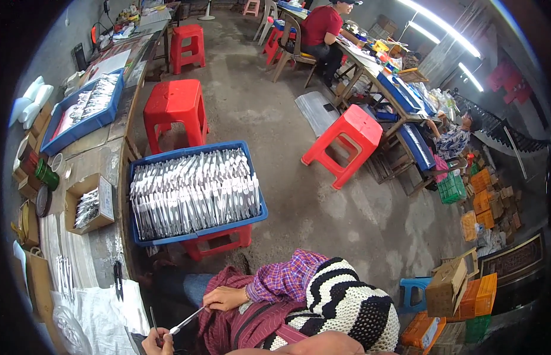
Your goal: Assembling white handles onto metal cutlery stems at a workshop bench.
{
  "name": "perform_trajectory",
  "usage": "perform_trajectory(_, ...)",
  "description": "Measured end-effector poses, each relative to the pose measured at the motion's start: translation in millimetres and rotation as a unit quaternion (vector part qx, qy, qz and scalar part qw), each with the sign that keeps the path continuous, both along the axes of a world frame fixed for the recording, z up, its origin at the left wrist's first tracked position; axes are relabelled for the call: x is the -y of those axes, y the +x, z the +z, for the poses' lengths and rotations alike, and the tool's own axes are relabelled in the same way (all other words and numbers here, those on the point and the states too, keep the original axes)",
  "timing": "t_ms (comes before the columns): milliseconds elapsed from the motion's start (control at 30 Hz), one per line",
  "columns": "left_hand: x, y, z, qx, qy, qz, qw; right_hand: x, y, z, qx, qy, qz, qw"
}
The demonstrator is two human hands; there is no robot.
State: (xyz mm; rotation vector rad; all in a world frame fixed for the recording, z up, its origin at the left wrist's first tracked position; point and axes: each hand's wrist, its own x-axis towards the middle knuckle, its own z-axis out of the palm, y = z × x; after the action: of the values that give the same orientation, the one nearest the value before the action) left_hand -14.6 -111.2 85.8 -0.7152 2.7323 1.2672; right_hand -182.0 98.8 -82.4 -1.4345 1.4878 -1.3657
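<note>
At the lower edge, my left hand (159, 342) is closed round the white end of a slim pen-like stick (185, 320). A thin dark strip (153, 318) also stands up from these fingers. My right hand (226, 299), in a purple plaid sleeve, pinches the stick's thin grey end above my lap. Ahead of my hands, a blue tray (200, 238) rests on a red stool (219, 241), packed with rows of similar white-and-dark slim sticks (195, 192). To the left, black sticks (118, 278) and white sticks (64, 275) lie by a white plastic sheet (107, 310) on the workbench.
On the left workbench (101, 148) stand an open cardboard box (89, 204) of sticks and another blue tray (83, 115). Red stools (175, 109) stand on the floor. Two people (320, 29) sit at the right-hand table (370, 65). Cartons (450, 287) are stacked lower right.
</note>
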Motion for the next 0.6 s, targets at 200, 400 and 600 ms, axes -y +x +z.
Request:
perform_trajectory(200,-6.0,-0.2,-3.8,0.005,0.001,0.004,1.000,-0.4,0.5,-6.7,-0.009,0.000,0.002,1.000)
perform_trajectory(400,-9.1,-0.4,-10.8,-0.003,0.044,0.023,0.999,-0.7,-0.5,-3.8,-0.006,0.018,0.009,1.000)
perform_trajectory(600,-12.2,-3.6,-9.7,0.011,0.022,0.012,1.000,0.1,0.0,-13.8,-0.006,0.010,0.006,1.000)
